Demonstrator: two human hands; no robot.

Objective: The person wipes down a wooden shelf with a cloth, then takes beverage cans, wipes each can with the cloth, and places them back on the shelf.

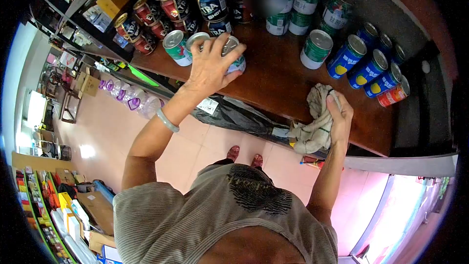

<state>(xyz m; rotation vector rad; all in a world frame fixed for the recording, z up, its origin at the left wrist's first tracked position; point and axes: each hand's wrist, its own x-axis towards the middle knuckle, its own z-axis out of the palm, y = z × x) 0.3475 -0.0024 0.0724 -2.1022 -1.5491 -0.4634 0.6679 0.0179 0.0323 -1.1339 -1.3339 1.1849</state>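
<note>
My left hand reaches over a row of green-and-white drink cans near the front edge of the wooden shelf. Its thumb and fingers are around the rightmost can, and the fingers partly cover the middle can. Left of them stands another green-and-white can, not covered by the hand. At the shelf's front edge on the right, my right hand grips a crumpled greyish-white cloth, which hangs partly over the edge.
Stacked dark and red cans stand behind my left hand. Green-and-white cans and blue cans with a yellow fruit picture fill the right side, with an orange can at the end. Clear purple-capped bottles stand on the floor.
</note>
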